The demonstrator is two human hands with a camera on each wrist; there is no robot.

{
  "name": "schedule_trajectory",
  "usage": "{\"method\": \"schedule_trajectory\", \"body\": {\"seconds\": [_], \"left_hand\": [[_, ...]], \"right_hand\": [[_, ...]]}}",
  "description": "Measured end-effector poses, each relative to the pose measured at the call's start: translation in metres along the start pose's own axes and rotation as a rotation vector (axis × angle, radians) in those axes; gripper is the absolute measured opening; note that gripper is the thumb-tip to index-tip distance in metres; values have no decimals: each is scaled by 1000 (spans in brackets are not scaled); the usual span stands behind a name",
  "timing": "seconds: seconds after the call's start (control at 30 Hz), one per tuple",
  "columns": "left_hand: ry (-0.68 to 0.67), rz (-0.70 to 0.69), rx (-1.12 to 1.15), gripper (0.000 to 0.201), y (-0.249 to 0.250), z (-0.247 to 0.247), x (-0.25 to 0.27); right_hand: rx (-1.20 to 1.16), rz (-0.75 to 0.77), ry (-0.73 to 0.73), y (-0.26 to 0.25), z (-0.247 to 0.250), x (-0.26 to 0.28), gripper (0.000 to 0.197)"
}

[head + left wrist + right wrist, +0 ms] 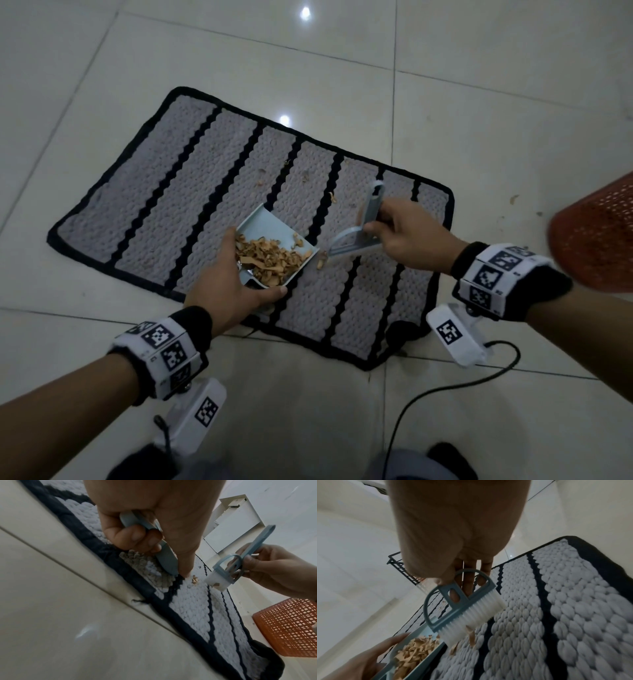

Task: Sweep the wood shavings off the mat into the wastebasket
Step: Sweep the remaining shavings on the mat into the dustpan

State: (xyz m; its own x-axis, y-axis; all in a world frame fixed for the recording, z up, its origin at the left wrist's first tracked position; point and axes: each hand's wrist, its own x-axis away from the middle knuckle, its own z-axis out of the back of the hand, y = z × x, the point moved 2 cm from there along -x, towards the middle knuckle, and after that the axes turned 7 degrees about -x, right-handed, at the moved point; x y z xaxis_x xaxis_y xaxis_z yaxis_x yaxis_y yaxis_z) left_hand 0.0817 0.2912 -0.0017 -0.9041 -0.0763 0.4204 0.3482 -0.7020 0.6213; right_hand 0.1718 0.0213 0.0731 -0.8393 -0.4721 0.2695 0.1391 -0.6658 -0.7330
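Shavings (270, 262), featherlight and loose, are lying heaped in the dustpan (274, 236) our left hand (224, 287) is clamping by its handle, while our right hand (407, 236) is pinching the brush (356, 236) beside it, strays on the mat (154, 205) beyond.

Tan wood shavings (270, 262) heap in a pale blue dustpan (274, 222) on the grey, black-striped mat (171, 192); strays dot the mat beyond. An orange mesh wastebasket (596, 236) stands right of the mat.

Pale glossy tiled floor (342, 411); black cable (428, 390); dark wire rack (402, 572).
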Motion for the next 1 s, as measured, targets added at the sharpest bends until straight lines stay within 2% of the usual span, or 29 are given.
{"method": "schedule_trajectory", "body": {"seconds": [0.1,0.2,0.27,0.37,0.47,0.63,0.7,0.83,1.0], "left_hand": [[9,-19,-10,126,-1,1,0],[22,-14,-24,126,-3,6,0],[32,-9,-31,126,-7,9,1],[44,-6,-11,122,-13,10,5],[39,-12,5,116,-11,7,11],[-55,-3,-14,128,-5,-3,21],[-73,-5,-43,129,0,-6,23],[-72,-13,-76,127,3,-11,24],[-84,6,-62,130,5,-15,24]], "right_hand": [[71,19,-130,-7,-9,-6,10],[115,62,-110,-12,-14,-16,11],[101,94,-43,-10,-13,-25,10],[53,102,63,-10,-5,-40,19],[-29,71,219,-8,11,-53,16],[-113,18,528,16,38,-71,18],[-114,-20,595,24,39,-76,21],[9,-49,530,29,19,-84,24],[77,44,471,0,-23,-64,21]]}}
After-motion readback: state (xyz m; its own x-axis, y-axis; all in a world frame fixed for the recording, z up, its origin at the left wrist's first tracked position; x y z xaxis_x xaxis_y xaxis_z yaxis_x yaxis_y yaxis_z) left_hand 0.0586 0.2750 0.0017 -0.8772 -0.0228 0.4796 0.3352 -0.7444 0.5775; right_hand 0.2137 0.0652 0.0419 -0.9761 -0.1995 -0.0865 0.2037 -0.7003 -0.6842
